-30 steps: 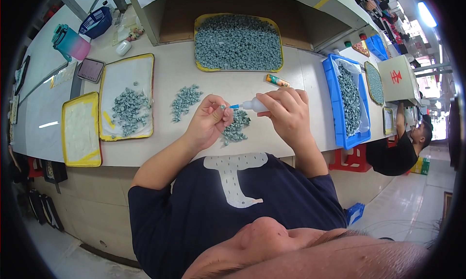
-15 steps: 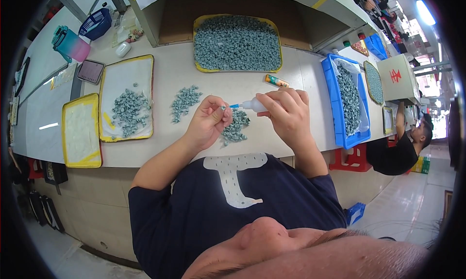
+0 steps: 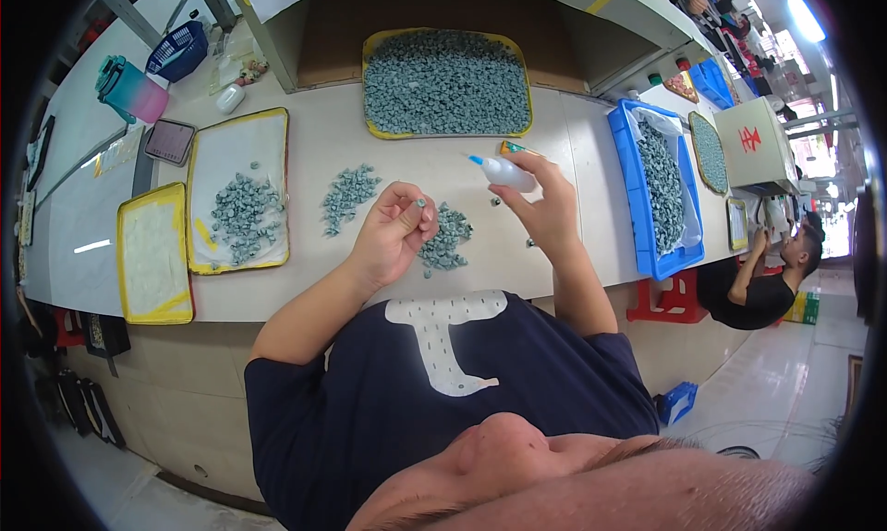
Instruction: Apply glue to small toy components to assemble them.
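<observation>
Between thumb and fingertips, my left hand [image 3: 392,237] pinches a small teal piece [image 3: 420,203]. My right hand [image 3: 551,205] grips a white squeeze bottle [image 3: 504,173] with a narrow blue tip, tilted up and pointing left, apart from the piece. A loose pile of small grey-teal pieces [image 3: 449,243] lies on the table beside my left hand. Left of that hand is a second small pile [image 3: 349,196]. A tiny dark piece [image 3: 496,201] sits on the table below the bottle. An orange and green tube [image 3: 517,148] is partly hidden behind my right hand.
A yellow-rimmed tray [image 3: 447,136] full of teal pieces stands at the back. At left are a tray [image 3: 284,161] with a heap of pieces, another yellow-edged tray [image 3: 127,254], a phone [image 3: 170,140] and a bottle [image 3: 132,89]. A blue bin [image 3: 651,265] stands right; a co-worker [image 3: 767,281] sits beyond.
My right hand has drawn the squeeze bottle away from the small piece, to the right and up, and its tip now points upward. My left hand stays nearly in place.
</observation>
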Tool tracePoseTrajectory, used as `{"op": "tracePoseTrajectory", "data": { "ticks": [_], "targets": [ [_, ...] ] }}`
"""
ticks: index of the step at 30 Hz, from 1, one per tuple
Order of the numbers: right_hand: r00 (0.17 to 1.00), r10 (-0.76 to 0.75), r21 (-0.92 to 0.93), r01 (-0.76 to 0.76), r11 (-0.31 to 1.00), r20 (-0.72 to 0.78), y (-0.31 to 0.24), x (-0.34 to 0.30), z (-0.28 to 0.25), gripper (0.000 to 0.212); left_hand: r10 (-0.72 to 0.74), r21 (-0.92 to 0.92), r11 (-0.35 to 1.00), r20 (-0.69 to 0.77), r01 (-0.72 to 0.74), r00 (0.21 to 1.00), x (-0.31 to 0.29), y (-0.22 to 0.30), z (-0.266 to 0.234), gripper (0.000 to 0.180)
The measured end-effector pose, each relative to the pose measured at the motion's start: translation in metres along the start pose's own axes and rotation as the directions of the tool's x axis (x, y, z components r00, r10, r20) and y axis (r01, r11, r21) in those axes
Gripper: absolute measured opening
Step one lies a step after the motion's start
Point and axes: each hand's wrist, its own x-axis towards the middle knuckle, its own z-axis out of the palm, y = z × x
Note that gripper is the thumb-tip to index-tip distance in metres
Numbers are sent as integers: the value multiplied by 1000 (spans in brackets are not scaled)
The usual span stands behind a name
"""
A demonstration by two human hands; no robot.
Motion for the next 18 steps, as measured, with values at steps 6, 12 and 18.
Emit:
{"op": "tracePoseTrajectory", "data": {
  "ticks": [6,12,18],
  "targets": [
    [925,300,505,-378,776,232,37,-6,51,43,-45,-22,999,-25,44,999,-1,-2,6,2],
    [875,313,254,-419,872,370,40,-9,41,44,-63,1,998,-40,63,997,-1,-1,9,2],
    [884,313,10,-337,941,348,64,-24,19,34,-80,-27,996,-3,80,997,0,-2,4,2]
  ]
}}
